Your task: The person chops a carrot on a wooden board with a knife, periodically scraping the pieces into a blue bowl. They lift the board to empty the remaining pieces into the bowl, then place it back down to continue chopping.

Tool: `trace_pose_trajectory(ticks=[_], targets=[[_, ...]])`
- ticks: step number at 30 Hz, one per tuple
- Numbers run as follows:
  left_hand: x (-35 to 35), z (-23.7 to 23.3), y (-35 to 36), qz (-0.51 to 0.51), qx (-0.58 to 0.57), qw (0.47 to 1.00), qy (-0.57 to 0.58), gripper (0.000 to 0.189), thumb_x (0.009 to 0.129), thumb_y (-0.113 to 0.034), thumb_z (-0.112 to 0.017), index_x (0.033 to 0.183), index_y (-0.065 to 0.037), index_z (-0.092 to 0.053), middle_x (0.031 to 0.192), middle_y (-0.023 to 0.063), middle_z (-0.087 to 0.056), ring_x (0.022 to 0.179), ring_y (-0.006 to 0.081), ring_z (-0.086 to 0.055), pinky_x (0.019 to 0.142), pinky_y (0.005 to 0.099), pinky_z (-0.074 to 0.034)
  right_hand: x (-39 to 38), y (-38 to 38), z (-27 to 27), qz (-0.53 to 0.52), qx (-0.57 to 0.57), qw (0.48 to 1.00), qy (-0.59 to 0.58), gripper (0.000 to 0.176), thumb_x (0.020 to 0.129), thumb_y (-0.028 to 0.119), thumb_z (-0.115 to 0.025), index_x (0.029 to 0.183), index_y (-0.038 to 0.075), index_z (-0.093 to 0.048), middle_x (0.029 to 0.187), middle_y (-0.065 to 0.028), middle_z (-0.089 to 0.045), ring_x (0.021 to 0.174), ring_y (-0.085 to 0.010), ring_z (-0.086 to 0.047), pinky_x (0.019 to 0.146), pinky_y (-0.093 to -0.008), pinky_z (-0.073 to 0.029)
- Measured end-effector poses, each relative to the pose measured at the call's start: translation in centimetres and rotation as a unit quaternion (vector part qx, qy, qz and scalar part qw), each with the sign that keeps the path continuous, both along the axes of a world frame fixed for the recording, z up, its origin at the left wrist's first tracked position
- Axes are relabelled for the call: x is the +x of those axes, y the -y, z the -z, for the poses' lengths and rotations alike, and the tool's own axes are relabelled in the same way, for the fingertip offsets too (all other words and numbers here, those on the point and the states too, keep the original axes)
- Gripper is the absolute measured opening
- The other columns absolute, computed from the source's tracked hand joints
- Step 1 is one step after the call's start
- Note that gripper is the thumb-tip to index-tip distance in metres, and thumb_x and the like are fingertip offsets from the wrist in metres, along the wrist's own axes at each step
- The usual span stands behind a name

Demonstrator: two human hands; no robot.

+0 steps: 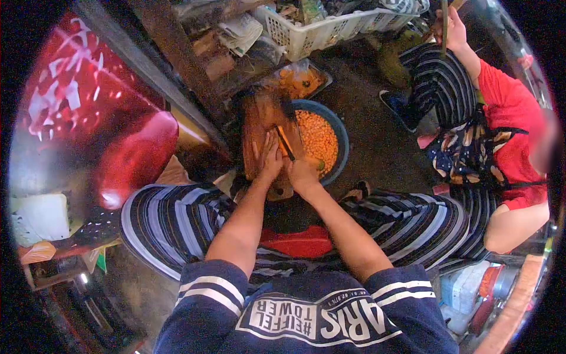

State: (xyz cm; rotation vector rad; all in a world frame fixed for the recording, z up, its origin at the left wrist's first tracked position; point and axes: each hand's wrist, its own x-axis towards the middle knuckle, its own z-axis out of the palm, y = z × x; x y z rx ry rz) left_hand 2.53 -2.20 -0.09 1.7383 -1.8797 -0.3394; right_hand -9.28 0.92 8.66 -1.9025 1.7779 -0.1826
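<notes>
My right hand (302, 174) is closed round the handle of a knife (285, 143), whose blade points away from me over a wooden chopping board (254, 112). Orange material that looks like carrot (282, 128) shows along the blade. Beside the knife, my left hand (270, 156) lies on the board with its fingers stretched forward; whether anything is under them is hidden. Touching the board's right side is a blue basin (344, 141) filled with small orange diced pieces (316, 134), and my right hand is close to its near edge.
Behind the basin sits a tray of orange pieces (299, 81). A white plastic crate (330, 36) stands at the back. On the right sits another person in a red shirt (512, 97), one hand raised. A large shiny red object (138, 150) is at left.
</notes>
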Motion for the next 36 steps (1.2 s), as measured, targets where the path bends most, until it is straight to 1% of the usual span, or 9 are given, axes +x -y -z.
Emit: trace_pose_trajectory(ticks=[2, 5, 11, 18, 20, 23, 25, 27, 36], targets=[[0.1, 0.2, 0.0, 0.004, -0.005, 1.000, 0.001, 0.053, 0.082, -0.012, -0.043, 0.133, -0.007, -0.030, 0.139, 0.0067, -0.028, 0.131, 0.0200, -0.020, 0.105, 0.0500, 0.000, 0.6, -0.8, -0.2, 0.040, -0.012, 0.998, -0.044, 0.030, 0.087, 0.022, -0.044, 0.084, -0.002, -0.061, 0.087, -0.0204, -0.059, 0.076, -0.0370, -0.060, 0.068, -0.0450, -0.050], [0.3, 0.1, 0.0, 0.009, -0.019, 1.000, 0.007, 0.052, 0.082, -0.013, -0.043, 0.133, -0.006, -0.031, 0.139, 0.0075, -0.029, 0.131, 0.0201, -0.021, 0.105, 0.0501, 0.000, 0.4, -0.9, 2.2, 0.025, -0.037, 0.999, -0.012, 0.033, 0.087, 0.027, -0.042, 0.092, -0.006, -0.047, 0.072, -0.0261, -0.060, 0.072, -0.0395, -0.061, 0.064, -0.0494, -0.049], [0.2, -0.2, 0.4, 0.003, -0.011, 1.000, 0.012, 0.051, 0.083, -0.013, -0.043, 0.132, -0.004, -0.031, 0.138, 0.0089, -0.030, 0.130, 0.0209, -0.022, 0.105, 0.0501, -0.001, 0.4, -1.5, 2.3, 0.021, -0.101, 0.994, -0.023, 0.034, 0.087, 0.028, -0.044, 0.095, -0.005, -0.045, 0.073, -0.0265, -0.059, 0.073, -0.0411, -0.060, 0.067, -0.0491, -0.048], [0.3, 0.7, 0.5, -0.004, -0.007, 1.000, -0.008, 0.049, 0.083, -0.013, -0.044, 0.130, -0.005, -0.035, 0.136, 0.0092, -0.034, 0.130, 0.0184, -0.024, 0.106, 0.0478, 0.001, 0.2, -1.5, 0.7, 0.041, -0.065, 0.997, 0.016, 0.035, 0.086, 0.026, -0.044, 0.106, -0.003, -0.039, 0.081, -0.0279, -0.059, 0.075, -0.0426, -0.058, 0.068, -0.0494, -0.047], [0.1, 0.8, 0.5, -0.008, -0.017, 1.000, -0.023, 0.047, 0.084, -0.015, -0.046, 0.129, -0.006, -0.038, 0.136, 0.0086, -0.034, 0.130, 0.0191, -0.024, 0.105, 0.0489, -0.001, 0.2, -1.3, 0.2, 0.065, -0.005, 0.998, 0.028, 0.040, 0.085, 0.024, -0.044, 0.117, 0.000, -0.035, 0.086, -0.0281, -0.058, 0.078, -0.0436, -0.057, 0.070, -0.0510, -0.045], [0.3, 0.9, 0.5, -0.017, -0.033, 0.998, -0.044, 0.044, 0.083, -0.016, -0.050, 0.126, -0.008, -0.042, 0.135, 0.0080, -0.037, 0.129, 0.0204, -0.026, 0.105, 0.0500, -0.003, -0.2, -1.0, 0.2, 0.013, -0.081, 0.993, 0.080, 0.051, 0.083, 0.024, -0.047, 0.126, 0.007, -0.028, 0.088, -0.0278, -0.057, 0.082, -0.0442, -0.055, 0.071, -0.0516, -0.043], [0.3, 1.0, 0.5, -0.016, -0.040, 0.998, -0.053, 0.044, 0.082, -0.015, -0.051, 0.125, -0.008, -0.044, 0.133, 0.0080, -0.039, 0.128, 0.0210, -0.028, 0.105, 0.0501, -0.004, -0.3, -0.6, 0.2, 0.003, -0.048, 0.996, 0.081, 0.053, 0.082, 0.025, -0.048, 0.128, 0.010, -0.027, 0.089, -0.0277, -0.057, 0.082, -0.0443, -0.055, 0.072, -0.0512, -0.044], [0.4, 1.0, 0.3, -0.014, -0.059, 0.987, -0.146, 0.042, 0.078, -0.010, -0.054, 0.120, -0.007, -0.050, 0.126, 0.0101, -0.047, 0.124, 0.0219, -0.035, 0.106, 0.0478, -0.002, -0.4, -0.2, -0.1, -0.007, -0.014, 0.996, 0.082, 0.056, 0.080, 0.025, -0.049, 0.130, 0.012, -0.026, 0.090, -0.0276, -0.057, 0.082, -0.0444, -0.055, 0.072, -0.0508, -0.044], [0.8, 1.6, 0.2, -0.020, -0.061, 0.990, -0.129, 0.036, 0.076, -0.010, -0.053, 0.112, -0.005, -0.056, 0.119, 0.0112, -0.053, 0.121, 0.0240, -0.040, 0.106, 0.0486, -0.005, -0.1, 0.4, -1.9, 0.021, -0.054, 0.996, 0.074, 0.046, 0.084, 0.027, -0.044, 0.125, 0.009, -0.035, 0.070, -0.0251, -0.059, 0.070, -0.0444, -0.057, 0.066, -0.0517, -0.045]])
